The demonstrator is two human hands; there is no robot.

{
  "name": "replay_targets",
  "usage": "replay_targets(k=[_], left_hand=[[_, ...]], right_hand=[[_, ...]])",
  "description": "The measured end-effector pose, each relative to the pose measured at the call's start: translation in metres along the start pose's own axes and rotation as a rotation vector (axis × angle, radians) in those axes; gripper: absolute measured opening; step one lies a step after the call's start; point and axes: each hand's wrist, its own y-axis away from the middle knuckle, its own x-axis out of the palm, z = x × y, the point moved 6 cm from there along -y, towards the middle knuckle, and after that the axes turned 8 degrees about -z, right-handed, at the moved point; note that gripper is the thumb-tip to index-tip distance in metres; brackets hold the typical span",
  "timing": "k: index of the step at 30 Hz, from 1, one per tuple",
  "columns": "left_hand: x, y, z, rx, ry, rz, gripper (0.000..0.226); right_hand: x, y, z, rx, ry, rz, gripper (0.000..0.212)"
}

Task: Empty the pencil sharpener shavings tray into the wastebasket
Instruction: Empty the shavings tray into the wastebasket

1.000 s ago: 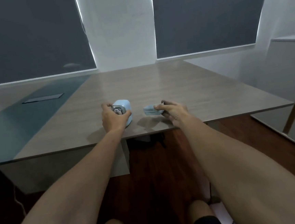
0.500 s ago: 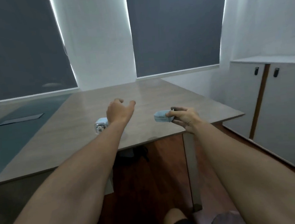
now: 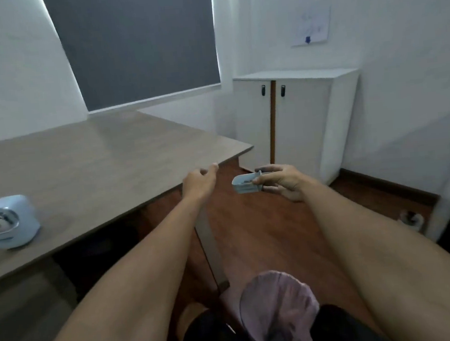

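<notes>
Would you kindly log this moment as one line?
right hand: holds shavings tray | left hand: empty | sharpener: on table

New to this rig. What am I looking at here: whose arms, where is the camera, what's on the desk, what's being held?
No robot: these are a person's two bare arms, filmed by one wide-angle camera worn on the head, looking forward and down. The right hand holds the small shavings tray level over the wooden floor, past the desk corner; dark bits show inside. The left hand is empty, fingers loose, near the desk edge. On the desk stands the pale blue pencil sharpener. The wastebasket, lined with a pinkish bag, sits on the floor near the person's legs.
</notes>
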Motion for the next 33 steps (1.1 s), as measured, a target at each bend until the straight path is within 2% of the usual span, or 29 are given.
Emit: replay_targets(k=[4, 9, 17, 22, 27, 30, 33], left_hand=[[0.062, 0.023, 0.032, -0.047, 0.001, 0.129, 0.049], [0.128, 0.042, 0.113, -0.223, -0.049, 0.272, 0.057], [0.204, 0.078, 0.243, -0.423, -0.187, 0.337, 0.057], [0.231, 0.103, 0.314, -0.523, -0.248, 0.302, 0.065], [0.246, 0.126, 0.367, -0.564, -0.293, 0.38, 0.069], [0.252, 0.132, 0.388, -0.573, -0.309, 0.399, 0.065], [0.255, 0.137, 0.396, -0.55, -0.332, 0.405, 0.068]], right_hand=[[-0.047, -0.005, -0.051, 0.102, 0.035, -0.042, 0.038], [-0.077, -0.022, -0.13, 0.238, 0.12, -0.044, 0.043], [-0.097, -0.042, -0.266, 0.419, 0.272, 0.07, 0.039], [-0.115, -0.04, -0.35, 0.542, 0.456, 0.154, 0.034], [-0.125, -0.04, -0.408, 0.601, 0.677, 0.194, 0.05], [-0.123, -0.045, -0.434, 0.592, 0.802, 0.222, 0.058], [-0.117, -0.049, -0.453, 0.575, 0.878, 0.247, 0.051]])
